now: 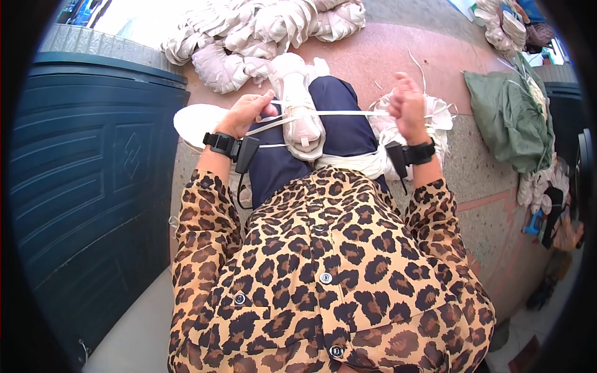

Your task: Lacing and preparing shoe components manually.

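A pale pinkish-white sneaker [301, 121] lies along my lap between my dark-trousered thighs, its toe pointing away from me. White shoelace [348, 113] runs out of it to both sides. My left hand [250, 113] is closed in a pinch on the lace left of the shoe. To the right, my right hand [407, 107] is raised, its fingers curled around the other stretch of lace, which is pulled taut. A bundle of loose white laces [353, 165] rests across my right thigh.
A heap of pale shoes [249, 37] lies on the floor ahead. A white shoe [198, 126] sits by my left leg; more pale shoes with laces [443, 118] are at my right. A dark blue panelled door [93, 155] stands left, a green sack [507, 118] right.
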`<state>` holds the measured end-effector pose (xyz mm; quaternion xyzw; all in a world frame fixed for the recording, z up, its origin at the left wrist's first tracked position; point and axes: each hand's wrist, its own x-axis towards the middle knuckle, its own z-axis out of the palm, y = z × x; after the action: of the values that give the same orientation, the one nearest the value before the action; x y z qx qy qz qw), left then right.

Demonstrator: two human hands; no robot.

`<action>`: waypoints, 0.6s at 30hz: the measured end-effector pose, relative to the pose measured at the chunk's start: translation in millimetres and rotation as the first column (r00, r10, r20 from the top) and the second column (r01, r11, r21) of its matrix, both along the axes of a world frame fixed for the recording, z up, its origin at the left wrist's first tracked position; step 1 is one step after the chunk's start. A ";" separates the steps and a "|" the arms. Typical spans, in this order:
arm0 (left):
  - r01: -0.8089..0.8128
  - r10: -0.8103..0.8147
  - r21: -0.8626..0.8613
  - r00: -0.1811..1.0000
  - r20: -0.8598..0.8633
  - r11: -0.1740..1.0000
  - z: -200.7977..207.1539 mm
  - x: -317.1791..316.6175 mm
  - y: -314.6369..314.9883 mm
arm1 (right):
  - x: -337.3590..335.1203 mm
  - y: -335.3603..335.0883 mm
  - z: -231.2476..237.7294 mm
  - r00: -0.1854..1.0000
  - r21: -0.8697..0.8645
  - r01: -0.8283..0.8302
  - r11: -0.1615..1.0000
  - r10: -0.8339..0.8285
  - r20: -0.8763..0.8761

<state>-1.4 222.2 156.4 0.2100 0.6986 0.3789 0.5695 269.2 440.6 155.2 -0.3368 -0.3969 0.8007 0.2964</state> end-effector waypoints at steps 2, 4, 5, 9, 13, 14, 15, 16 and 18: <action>-0.166 0.157 0.076 0.981 0.114 0.983 -3.3 4.1 0.2 | 26.1 26.1 7.0 0.965 0.100 0.257 0.961 -0.260 0.018; -0.099 0.099 0.019 0.995 -0.007 0.995 -10.3 11.8 4.0 | 60.2 53.4 15.7 0.898 0.054 0.440 0.896 -0.437 -0.057; -0.032 0.031 -0.009 0.991 -0.128 0.999 -15.3 15.8 7.3 | 75.8 63.1 17.0 0.882 0.018 0.468 0.883 -0.466 -0.066; -0.031 0.048 0.129 0.991 -0.126 0.991 -38.7 30.2 17.0 | 119.9 88.2 20.2 0.811 0.018 0.579 0.815 -0.573 -0.117; -0.076 0.148 0.204 0.918 -0.367 0.976 -50.9 35.2 12.3 | 137.6 99.9 22.7 0.776 0.048 0.613 0.789 -0.590 -0.223; -0.024 0.091 0.140 0.867 -0.490 0.990 -51.2 36.4 9.1 | 137.9 103.2 21.7 0.794 0.016 0.578 0.816 -0.558 -0.240; 0.019 0.027 0.069 0.799 -0.601 0.997 -50.2 37.6 6.5 | 137.2 107.7 21.4 0.779 0.068 0.621 0.781 -0.606 -0.161; 0.018 0.026 0.066 0.800 -0.600 0.998 -48.9 39.0 4.3 | 133.3 110.3 18.8 0.766 0.158 0.642 0.750 -0.633 -0.110; 0.147 -0.114 -0.018 0.676 -0.728 0.989 -45.1 42.0 2.2 | 112.4 110.9 7.8 0.790 0.339 0.542 0.769 -0.603 0.107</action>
<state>40.6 224.4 111.3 0.4038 0.8420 0.2377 0.2672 381.6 551.5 163.0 -0.4771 -0.4166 0.5639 0.5299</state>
